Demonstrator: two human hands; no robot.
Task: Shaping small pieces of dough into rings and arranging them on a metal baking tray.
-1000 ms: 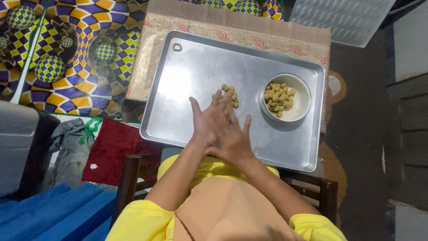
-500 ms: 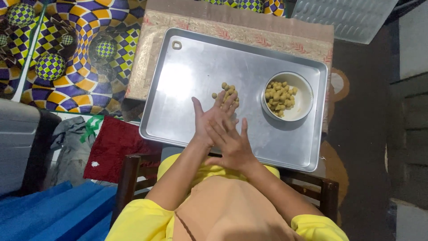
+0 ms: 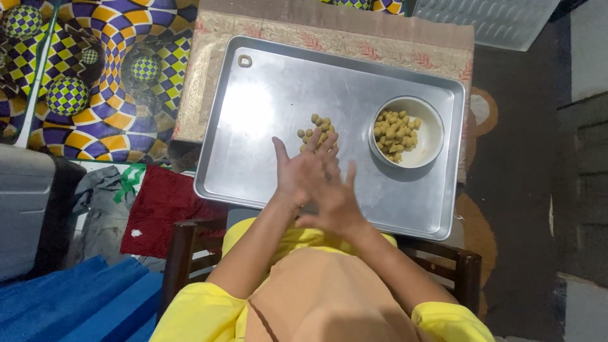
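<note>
Pressing palm against palm, the left hand [image 3: 303,170] and the right hand [image 3: 332,201] meet flat over the near middle of a large metal tray [image 3: 266,164], fingers stretched out straight rather than curled; whether anything lies between the palms cannot be told, since the hands hide it. The left hand lies under and a little ahead, its fingertips reaching the near edge of a small heap of yellowish dough balls [image 3: 318,130] that sits loose on the tray's floor. Just right of that heap, apart from it, stands a white bowl [image 3: 429,136] holding more of the same little balls [image 3: 394,134]. The tray rests on a patterned brown cloth [image 3: 329,31]. Left of it lie a bright mat with purple and yellow checks [image 3: 95,76] and a red cloth [image 3: 161,202].
</note>
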